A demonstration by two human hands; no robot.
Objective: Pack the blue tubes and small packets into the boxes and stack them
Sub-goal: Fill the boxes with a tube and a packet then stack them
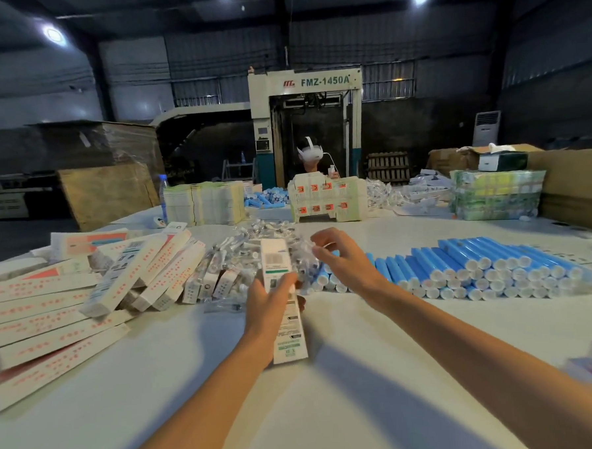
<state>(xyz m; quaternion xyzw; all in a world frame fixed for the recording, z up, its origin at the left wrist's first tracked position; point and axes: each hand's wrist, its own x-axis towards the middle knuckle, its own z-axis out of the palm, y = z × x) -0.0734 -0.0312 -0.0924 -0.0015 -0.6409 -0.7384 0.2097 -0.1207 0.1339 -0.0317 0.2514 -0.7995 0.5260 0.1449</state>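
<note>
left hand grips a long white box round its middle, above mid table. right hand, fingers curled, over the clear packets just beyond; can't tell if it holds one. blue tubes in rows toward the right edge; other boxes heaped at the left edge.

On our table, stacked boxes lie at left, tubes in rows at right, the heap of packets between them; across from us, a person is behind flat cartons
</note>
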